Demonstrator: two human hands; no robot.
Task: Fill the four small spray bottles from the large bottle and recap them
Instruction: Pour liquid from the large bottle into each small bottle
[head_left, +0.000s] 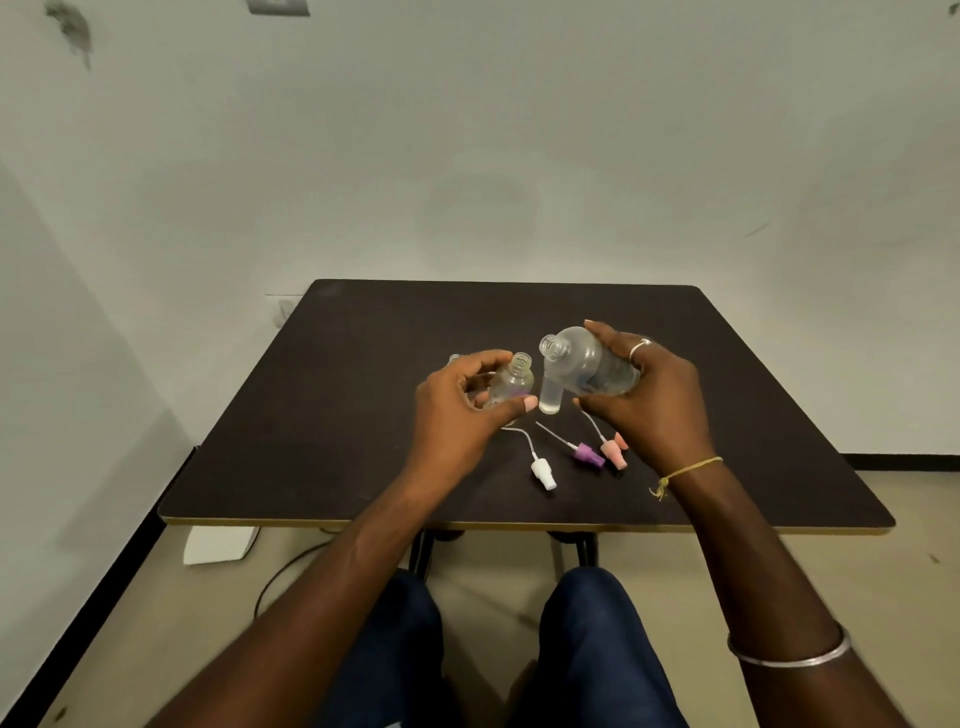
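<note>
Pale wall (467, 156) fills the upper half of the view, with a dark smear at its 11 o'clock corner cut off by the edge. Below it stands a dark bench (363, 364) on a beige floor (857, 519); its legs are mostly hidden behind the near edge and the person's knees (597, 649).

Near the bench's centre the right hand (649, 400) grips the large bottle (582, 358), fingers over the top and thumb beneath. The bottle lies tilted on its side, its open threaded mouth pointing to 9 o'clock. The palm covers its base, and the liquid level is hard to read through the clear wall. A clear tube (550, 397) hangs at its 7 o'clock; whether this is part of that bottle or a separate one in front, I cannot tell.

At 9 o'clock from it the left hand (457, 410) holds a small bottle (511, 382) between curled fingers and thumb, uncapped, its neck leaning to 1 o'clock. Its lower part is behind the fingers. A second bottle (454, 358) peeks out at 11 o'clock of this hand, only its top showing.

At 6 o'clock of the bottles, three spray caps lie on the bench with dip tubes pointing away: white cap (543, 472), purple cap (588, 454) and pink cap (613, 453). Another pink piece beside the last is partly hidden by the right hand.
</note>
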